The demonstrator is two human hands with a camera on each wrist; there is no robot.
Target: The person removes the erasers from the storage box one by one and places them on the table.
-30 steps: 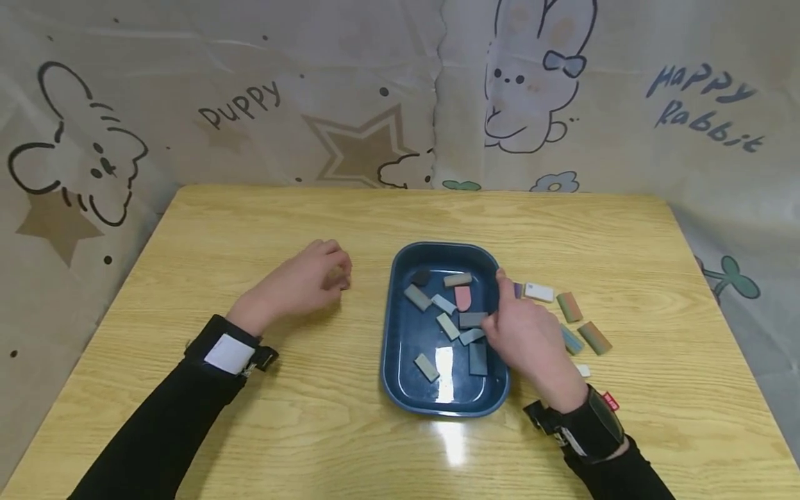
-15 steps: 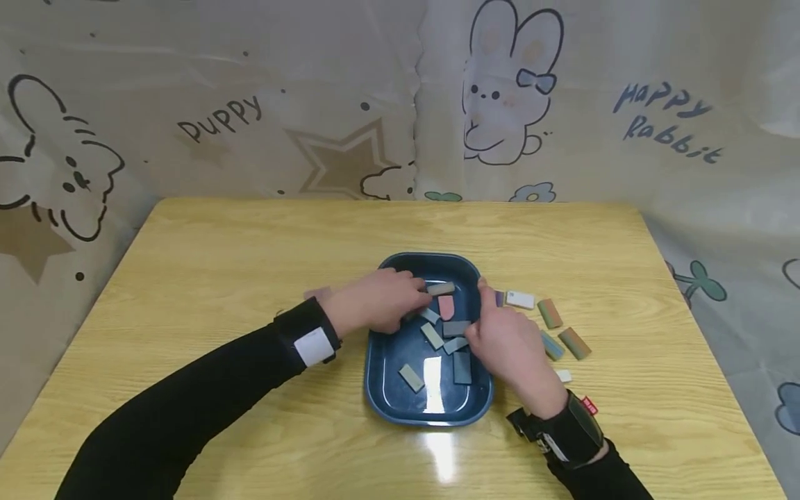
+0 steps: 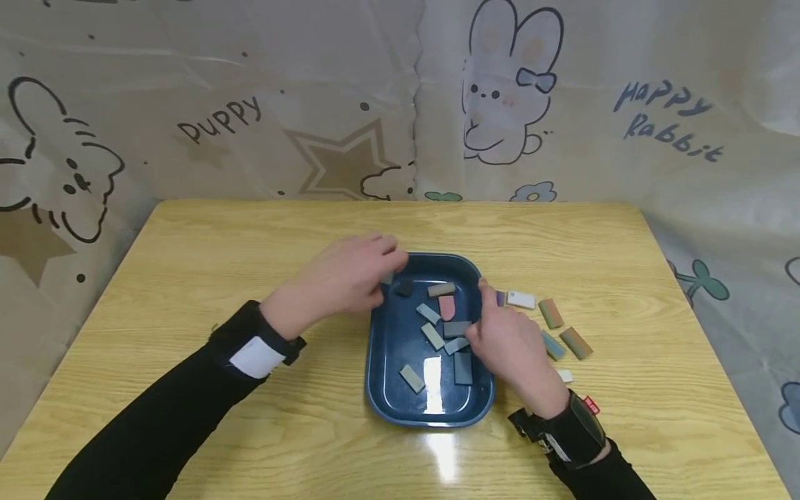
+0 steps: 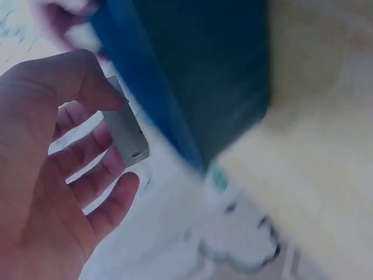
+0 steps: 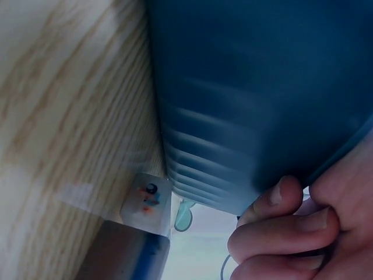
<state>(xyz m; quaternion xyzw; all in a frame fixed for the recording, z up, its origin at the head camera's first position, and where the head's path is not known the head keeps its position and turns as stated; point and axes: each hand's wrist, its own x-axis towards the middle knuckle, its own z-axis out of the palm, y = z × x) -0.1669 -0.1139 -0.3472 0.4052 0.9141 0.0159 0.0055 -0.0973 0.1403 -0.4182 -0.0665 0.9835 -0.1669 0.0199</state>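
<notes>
My left hand (image 3: 344, 278) is at the left rim of a blue tray (image 3: 390, 417). Between its thumb and fingers it pinches a grey-green eraser (image 4: 127, 131), mostly covered in the head view. Several erasers lie scattered in the tray, among them a pink one (image 3: 446, 307), a black one (image 3: 404, 287) and a pale green one (image 3: 412, 378). My right hand (image 3: 515, 344) grips the tray's right rim. In the right wrist view its curled fingers (image 5: 280, 233) lie against the outer wall; its thumb side reaches over the rim.
Right of the tray, on the wooden table (image 3: 250, 236), lie more erasers: a white one (image 3: 521, 300), a blue-striped one (image 3: 553, 345) and two orange-green ones, one of them (image 3: 576, 343) farthest right. A patterned cloth (image 3: 250, 160) hangs behind the table.
My left hand reached into the tray, took hold of the grey-green eraser and drew back left to the rim with it. The right hand still holds the tray. The head view has shifted slightly.
</notes>
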